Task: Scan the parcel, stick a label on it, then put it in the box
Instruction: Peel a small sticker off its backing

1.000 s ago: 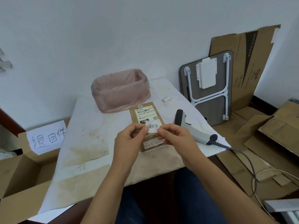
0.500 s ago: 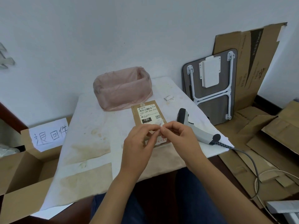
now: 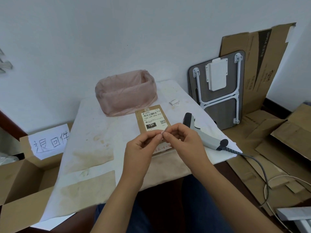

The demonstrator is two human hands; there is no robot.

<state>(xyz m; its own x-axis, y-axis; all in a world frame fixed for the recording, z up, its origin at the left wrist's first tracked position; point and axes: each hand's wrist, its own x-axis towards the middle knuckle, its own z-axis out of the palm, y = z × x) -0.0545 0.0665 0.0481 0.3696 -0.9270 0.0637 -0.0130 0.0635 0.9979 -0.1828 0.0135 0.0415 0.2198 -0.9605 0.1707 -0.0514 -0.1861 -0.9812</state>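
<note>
Head camera view, looking down at a white table (image 3: pixel 94 132) with brown stains. At far left, on the floor beside the table, an open cardboard box (image 3: pixel 21 179) carries a white paper sign (image 3: pixel 49 140) with handwritten characters. At the back of the table sits a container lined with a pink plastic bag (image 3: pixel 125 92). In front of it, a flat brown parcel (image 3: pixel 152 121) lies face up, its printed shipping sticker showing. Above the parcel's near end, the left hand (image 3: pixel 140 148) and right hand (image 3: pixel 185 140) meet, fingertips pinched together on a small pale label (image 3: pixel 163 133), seen edge-on and hard to make out. Just right of the parcel lies a grey handheld scanner (image 3: pixel 204 134), cable trailing off the table. Further right, a folded table (image 3: pixel 217 91) and flattened cardboard (image 3: pixel 262 69) lean against the wall.
</note>
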